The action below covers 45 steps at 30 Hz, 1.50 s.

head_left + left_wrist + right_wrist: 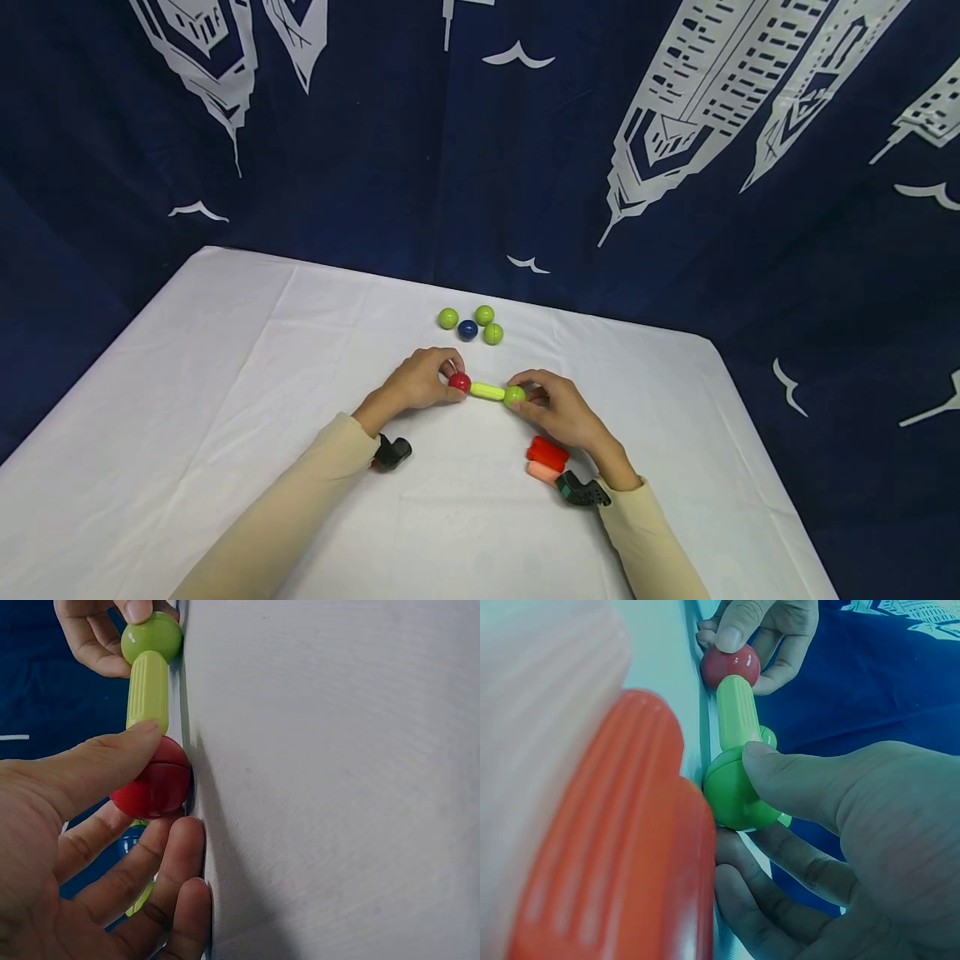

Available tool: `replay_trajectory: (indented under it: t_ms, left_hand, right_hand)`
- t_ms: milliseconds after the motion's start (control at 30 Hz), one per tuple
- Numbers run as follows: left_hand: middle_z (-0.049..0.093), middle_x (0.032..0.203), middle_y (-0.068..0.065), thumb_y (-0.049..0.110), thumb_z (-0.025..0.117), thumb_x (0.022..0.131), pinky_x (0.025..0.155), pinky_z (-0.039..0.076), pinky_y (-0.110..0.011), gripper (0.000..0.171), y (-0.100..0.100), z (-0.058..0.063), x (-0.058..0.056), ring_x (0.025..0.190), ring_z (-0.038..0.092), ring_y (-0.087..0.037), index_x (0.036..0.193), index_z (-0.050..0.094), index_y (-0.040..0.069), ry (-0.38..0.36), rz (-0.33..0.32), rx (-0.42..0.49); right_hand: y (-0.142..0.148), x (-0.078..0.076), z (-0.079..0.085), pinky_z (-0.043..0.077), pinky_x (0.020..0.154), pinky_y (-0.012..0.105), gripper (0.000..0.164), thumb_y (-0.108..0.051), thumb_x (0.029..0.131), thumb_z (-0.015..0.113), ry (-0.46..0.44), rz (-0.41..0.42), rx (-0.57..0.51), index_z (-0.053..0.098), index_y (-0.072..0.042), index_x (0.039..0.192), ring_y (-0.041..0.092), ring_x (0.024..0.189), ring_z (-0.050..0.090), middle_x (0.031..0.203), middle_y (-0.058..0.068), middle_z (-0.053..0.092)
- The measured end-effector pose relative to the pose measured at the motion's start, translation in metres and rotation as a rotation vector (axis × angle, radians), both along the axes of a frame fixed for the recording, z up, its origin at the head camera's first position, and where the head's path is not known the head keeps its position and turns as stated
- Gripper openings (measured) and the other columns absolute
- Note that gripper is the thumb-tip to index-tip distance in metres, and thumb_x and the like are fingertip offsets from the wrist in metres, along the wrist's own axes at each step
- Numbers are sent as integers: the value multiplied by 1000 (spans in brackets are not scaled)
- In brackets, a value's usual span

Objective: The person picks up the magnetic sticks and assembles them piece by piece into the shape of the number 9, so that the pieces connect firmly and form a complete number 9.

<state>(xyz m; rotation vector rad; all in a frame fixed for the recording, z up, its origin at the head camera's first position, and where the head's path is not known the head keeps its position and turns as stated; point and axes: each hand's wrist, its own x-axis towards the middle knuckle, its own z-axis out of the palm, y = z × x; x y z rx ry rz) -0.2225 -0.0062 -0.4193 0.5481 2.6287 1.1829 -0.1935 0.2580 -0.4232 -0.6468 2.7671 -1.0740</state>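
Note:
A yellow-green ribbed rod (487,391) links a red ball (460,382) on its left to a green ball (513,396) on its right. My left hand (416,382) pinches the red ball, its thumb across the spot where ball and rod meet in the left wrist view. The right hand (562,408) holds the green ball between thumb and fingers, with the thumb tip by the rod's end in the right wrist view. The joined piece lies low over the white cloth, almost level from side to side.
Behind the hands sit a dark blue ball (467,330) and three green balls, one a green ball (447,318) at the left. Red ribbed pieces (547,454) and a pink rod (542,472) lie by my right wrist. A dark blue curtain (375,167) hangs beyond the table.

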Motion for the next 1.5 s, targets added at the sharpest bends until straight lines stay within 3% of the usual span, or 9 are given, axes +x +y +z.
replay_trajectory:
  t_ms: [667,1000,1300,1500]
  left_hand:
    - [69,89,0,20,87,78,73,43,-31,28,2,0,5,82,59,-14,88,62,12,26,-7,-28]
    - [68,91,1,20,87,78,73,44,-30,28,3,1,6,82,59,-14,89,63,12,29,-8,-15]
    - [68,91,1,20,88,77,72,44,-30,28,4,-1,6,83,59,-14,89,64,13,30,7,-9]
    - [68,92,-1,20,88,77,75,45,-31,30,1,0,5,86,60,-15,93,64,11,-8,1,-2]
  right_hand:
    - [-1,0,2,57,89,40,28,-6,91,72,33,23,13,68,-8,119,20,96,66,116,9,68]
    - [-2,-1,3,57,87,38,27,-5,90,73,93,44,29,70,-8,116,21,96,67,114,8,69]
    - [-1,0,2,57,89,39,28,-4,89,75,62,6,25,70,-8,115,22,97,69,114,9,70]
    - [-2,-1,1,57,91,39,28,-3,88,75,50,7,5,70,-8,115,23,99,69,115,9,69]
